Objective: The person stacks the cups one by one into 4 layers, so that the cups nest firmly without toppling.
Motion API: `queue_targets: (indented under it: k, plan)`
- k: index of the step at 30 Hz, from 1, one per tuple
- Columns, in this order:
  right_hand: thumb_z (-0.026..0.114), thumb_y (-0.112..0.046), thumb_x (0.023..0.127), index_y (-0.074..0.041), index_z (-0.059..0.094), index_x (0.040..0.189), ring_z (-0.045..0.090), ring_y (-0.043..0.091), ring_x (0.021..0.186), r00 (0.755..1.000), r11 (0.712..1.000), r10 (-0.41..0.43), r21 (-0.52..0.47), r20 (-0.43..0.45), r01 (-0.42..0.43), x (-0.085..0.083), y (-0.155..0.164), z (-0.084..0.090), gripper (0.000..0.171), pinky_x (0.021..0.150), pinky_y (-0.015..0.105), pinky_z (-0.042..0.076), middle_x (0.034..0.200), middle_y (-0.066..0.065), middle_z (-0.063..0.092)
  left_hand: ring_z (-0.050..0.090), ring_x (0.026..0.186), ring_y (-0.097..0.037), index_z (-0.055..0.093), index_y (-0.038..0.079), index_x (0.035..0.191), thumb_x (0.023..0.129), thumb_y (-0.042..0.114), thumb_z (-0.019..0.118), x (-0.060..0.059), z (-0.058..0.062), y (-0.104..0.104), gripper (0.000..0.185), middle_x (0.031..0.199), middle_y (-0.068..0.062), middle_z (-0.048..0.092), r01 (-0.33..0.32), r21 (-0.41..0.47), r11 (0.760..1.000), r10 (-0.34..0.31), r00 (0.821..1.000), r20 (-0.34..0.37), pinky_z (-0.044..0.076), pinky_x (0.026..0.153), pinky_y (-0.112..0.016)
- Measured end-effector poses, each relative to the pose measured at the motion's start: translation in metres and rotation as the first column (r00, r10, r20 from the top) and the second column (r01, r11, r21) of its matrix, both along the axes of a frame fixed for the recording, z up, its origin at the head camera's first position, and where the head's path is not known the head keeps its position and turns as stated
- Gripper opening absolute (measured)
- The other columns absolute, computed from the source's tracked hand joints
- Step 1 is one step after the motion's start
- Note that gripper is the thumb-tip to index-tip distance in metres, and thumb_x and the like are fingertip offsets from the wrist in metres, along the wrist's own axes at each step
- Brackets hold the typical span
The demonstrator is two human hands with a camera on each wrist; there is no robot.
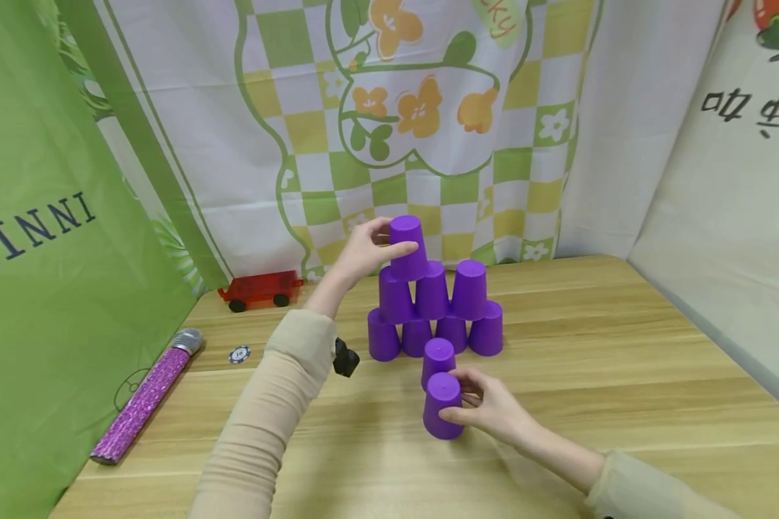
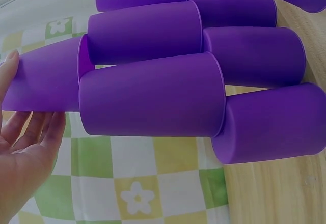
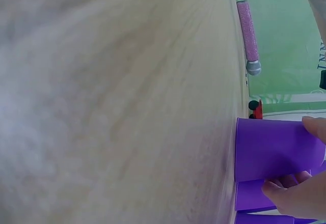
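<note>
A pyramid of upturned purple cups [image 1: 431, 310] stands mid-table, with several cups in its bottom row and three above. My left hand [image 1: 389, 241] grips one more purple cup [image 1: 407, 245] at the top left of the stack, over the second row. In the left wrist view this held cup [image 2: 46, 81] lies between my thumb and fingers [image 2: 51, 127], against the stacked cups [image 2: 153, 96]. In front of the pyramid my right hand [image 1: 457, 398] holds a purple cup [image 1: 443, 414] standing on the table. Another single cup [image 1: 438, 359] stands just behind it. The right wrist view shows that cup [image 3: 275, 147] in my fingers [image 3: 293, 196].
On the wooden table [image 1: 623, 375], a glittery purple microphone [image 1: 146, 396] lies at the left edge. A red toy car [image 1: 261, 290] sits at the back left and a small chip [image 1: 239, 354] in front of it. Printed fabric screens close off the back and both sides.
</note>
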State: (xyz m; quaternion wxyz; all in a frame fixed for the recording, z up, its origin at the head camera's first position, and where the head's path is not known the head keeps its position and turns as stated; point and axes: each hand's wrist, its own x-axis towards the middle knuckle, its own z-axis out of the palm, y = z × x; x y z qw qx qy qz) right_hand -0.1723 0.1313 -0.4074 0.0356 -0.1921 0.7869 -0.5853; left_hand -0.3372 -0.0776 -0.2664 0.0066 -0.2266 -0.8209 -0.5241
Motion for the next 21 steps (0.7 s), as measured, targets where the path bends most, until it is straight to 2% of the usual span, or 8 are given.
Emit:
queue_targets:
  k: [14, 21]
  plan:
    - [0.075, -0.009, 0.078, 0.013, 0.050, 0.119, 0.058, 0.039, 0.112, 1.000, 1.000, 0.006, 0.013, -0.002, -0.006, 0.000, 0.000, 0.001, 0.053, 0.100, 0.039, 0.047, 0.117, 0.027, 0.059, 0.056, 0.118, -0.026, 0.048, 0.008, 0.134, 0.081, 0.024, 0.074, 0.001, -0.001, -0.003, 0.061, 0.126, -0.012, 0.060, 0.018, 0.012, 1.000, -0.018, 1.000, -0.011, 0.050, 0.097, -0.035]
    - [0.074, -0.009, 0.078, 0.014, 0.050, 0.119, 0.059, 0.040, 0.110, 1.000, 1.000, -0.010, 0.016, -0.004, 0.010, 0.000, 0.006, 0.004, 0.053, 0.098, 0.039, 0.048, 0.117, 0.028, 0.058, 0.055, 0.120, -0.026, 0.048, 0.009, 0.135, 0.083, 0.023, 0.073, 0.006, 0.001, -0.015, 0.059, 0.129, -0.012, 0.058, 0.021, 0.048, 0.999, -0.021, 1.000, -0.016, 0.047, 0.102, -0.036]
